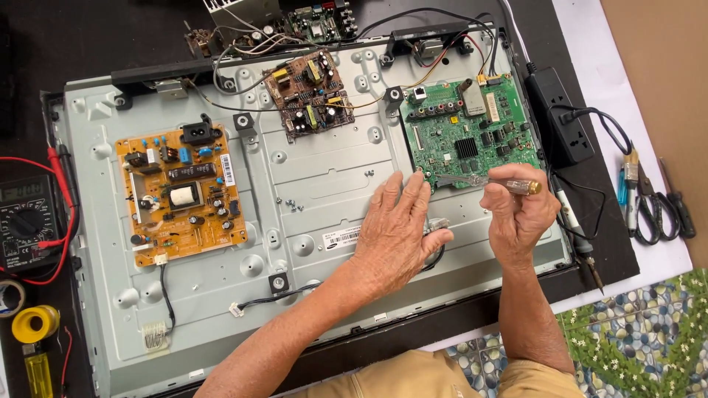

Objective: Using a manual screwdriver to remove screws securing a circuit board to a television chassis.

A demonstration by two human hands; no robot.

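On the grey metal television back panel point(324, 184), I see my right hand point(516, 210) gripping a clear-handled screwdriver point(487, 182) at the green circuit board point(468, 133); my left hand point(398, 228) rests open, flat.

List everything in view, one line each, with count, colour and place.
Metal back panel: one, grey, centre.
Power board: one, orange, panel's left.
Main board: one, green, panel's upper right.
Small board: one, brown, top centre.
Loose screws: a few, silver, mid-panel.
Multimeter: one, black, red leads, far left.
Solder spool: one, yellow, lower left.
Power strip: one, black, right.
Scissors: one, black handles, far right.
Screwdriver: one, clear amber handle, at main board's lower edge.
Left hand: flat on panel.
Right hand: gripping screwdriver.
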